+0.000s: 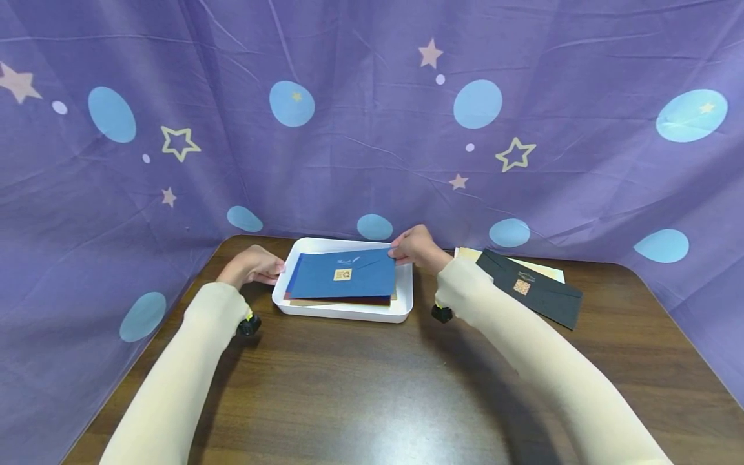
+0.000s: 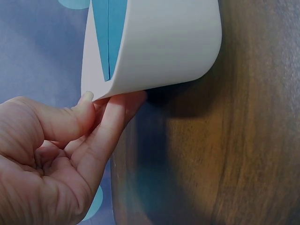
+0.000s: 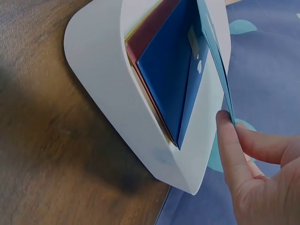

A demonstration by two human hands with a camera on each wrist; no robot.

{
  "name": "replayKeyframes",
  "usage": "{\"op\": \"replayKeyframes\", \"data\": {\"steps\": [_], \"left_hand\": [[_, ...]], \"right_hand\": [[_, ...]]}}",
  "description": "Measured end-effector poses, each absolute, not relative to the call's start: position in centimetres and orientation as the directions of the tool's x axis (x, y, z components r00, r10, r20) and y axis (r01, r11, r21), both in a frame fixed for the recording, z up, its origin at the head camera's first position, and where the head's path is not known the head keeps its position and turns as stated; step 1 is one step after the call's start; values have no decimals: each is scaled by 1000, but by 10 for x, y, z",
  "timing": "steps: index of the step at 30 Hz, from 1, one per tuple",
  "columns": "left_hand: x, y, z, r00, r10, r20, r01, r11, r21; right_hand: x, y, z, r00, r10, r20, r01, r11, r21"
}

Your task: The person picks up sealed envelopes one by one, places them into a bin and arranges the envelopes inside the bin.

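Observation:
A white tray (image 1: pixel 343 312) stands near the far edge of the table, with a stack of envelopes in it. My left hand (image 1: pixel 256 265) grips its left rim, thumb above and fingers beneath, as the left wrist view shows. Between thumb and fingers my right hand (image 1: pixel 417 248) pinches the upper right corner of a teal-blue envelope (image 1: pixel 372 274) with a gold seal. In the right wrist view that envelope is seen edge-on, its held end raised over the stack. Under it lie a darker blue envelope (image 3: pixel 166 70) and a reddish-brown envelope (image 3: pixel 146 33).
To the right of the tray, a black envelope (image 1: pixel 552 300) with a patterned seal lies over pale envelopes (image 1: pixel 547 268), partly behind my right forearm. A purple curtain (image 1: pixel 372 148) hangs right behind the wooden table (image 1: pixel 349 381).

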State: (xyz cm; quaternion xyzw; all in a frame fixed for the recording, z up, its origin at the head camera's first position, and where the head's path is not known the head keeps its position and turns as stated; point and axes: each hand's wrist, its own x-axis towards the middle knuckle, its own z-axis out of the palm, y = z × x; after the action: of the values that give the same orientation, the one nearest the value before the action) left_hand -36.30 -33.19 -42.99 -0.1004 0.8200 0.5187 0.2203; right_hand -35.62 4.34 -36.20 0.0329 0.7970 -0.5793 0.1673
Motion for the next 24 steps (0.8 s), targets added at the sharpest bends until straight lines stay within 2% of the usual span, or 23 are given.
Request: {"op": "replayKeyframes", "data": {"steps": [9, 19, 24], "left_hand": [[-324, -299, -386, -889, 10, -458, -394, 495, 774], [-324, -298, -384, -887, 12, -462, -395, 498, 772], [-324, -299, -385, -884, 13, -466, -397, 506, 766]], "right_hand": [[-355, 35, -368, -948, -132, -290, 237, 319, -918], [-358, 32, -371, -947, -89, -309, 264, 332, -906], [-358, 32, -375, -957, -65, -283, 239, 375, -896]]}}
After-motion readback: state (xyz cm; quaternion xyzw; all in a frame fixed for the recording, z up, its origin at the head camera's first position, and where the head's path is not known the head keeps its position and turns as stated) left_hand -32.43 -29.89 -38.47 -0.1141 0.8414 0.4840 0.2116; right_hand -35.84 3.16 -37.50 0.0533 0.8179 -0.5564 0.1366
